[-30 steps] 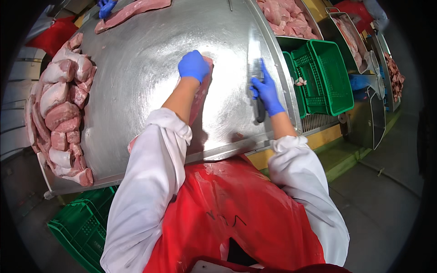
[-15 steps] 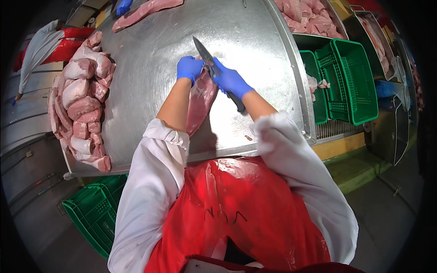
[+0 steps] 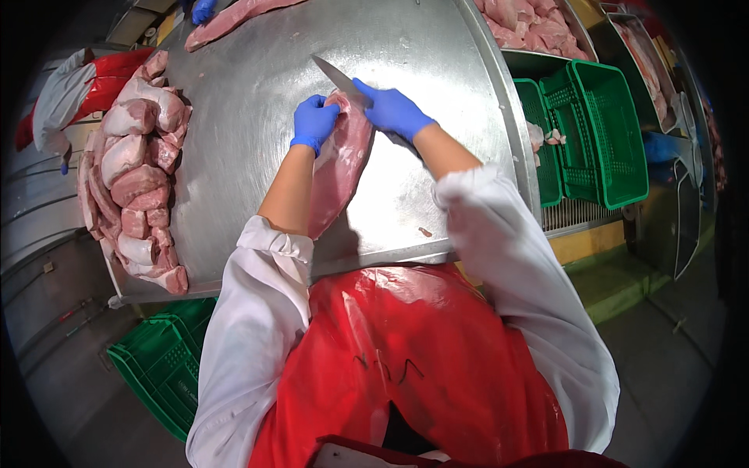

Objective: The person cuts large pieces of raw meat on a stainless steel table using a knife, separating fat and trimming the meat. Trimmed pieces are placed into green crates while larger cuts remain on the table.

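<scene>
A long pink piece of raw meat (image 3: 343,168) lies on the steel table (image 3: 242,125) in front of me, pointing away from my body. My left hand (image 3: 316,123), in a blue glove, is closed on the far left edge of this meat. In my blue-gloved right hand (image 3: 394,111) is a knife (image 3: 337,76), its handle hidden by the fingers. The blade slants to the far left across the far end of the meat, with its tip beyond my left hand. Whether the edge is in the meat I cannot tell.
Several meat chunks (image 3: 140,183) are heaped along the table's left edge. Another long meat strip (image 3: 238,19) lies at the far side by a co-worker's blue glove (image 3: 204,9). Green crates (image 3: 605,132) and a tray of meat (image 3: 534,31) stand right; another green crate (image 3: 160,363) sits lower left.
My left hand has shifted slightly left. The knife has swung so its blade points more to the left, and its handle has gone from view. The person at the far left has moved an arm.
</scene>
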Demonstrator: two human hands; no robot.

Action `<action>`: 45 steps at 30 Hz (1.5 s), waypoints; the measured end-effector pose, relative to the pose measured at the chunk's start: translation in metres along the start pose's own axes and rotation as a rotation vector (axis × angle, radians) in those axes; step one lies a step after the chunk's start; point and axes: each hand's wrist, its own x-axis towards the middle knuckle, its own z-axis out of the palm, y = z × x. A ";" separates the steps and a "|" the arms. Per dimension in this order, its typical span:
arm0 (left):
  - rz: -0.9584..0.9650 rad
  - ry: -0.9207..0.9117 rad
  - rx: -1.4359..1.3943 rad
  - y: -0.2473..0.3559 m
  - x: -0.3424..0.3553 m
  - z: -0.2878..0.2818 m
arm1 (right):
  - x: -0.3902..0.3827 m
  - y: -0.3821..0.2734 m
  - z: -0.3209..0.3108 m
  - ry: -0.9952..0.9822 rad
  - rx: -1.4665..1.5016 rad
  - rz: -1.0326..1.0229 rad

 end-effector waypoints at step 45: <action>0.066 0.131 0.617 0.006 -0.023 -0.001 | -0.152 0.057 -0.006 0.215 0.488 0.128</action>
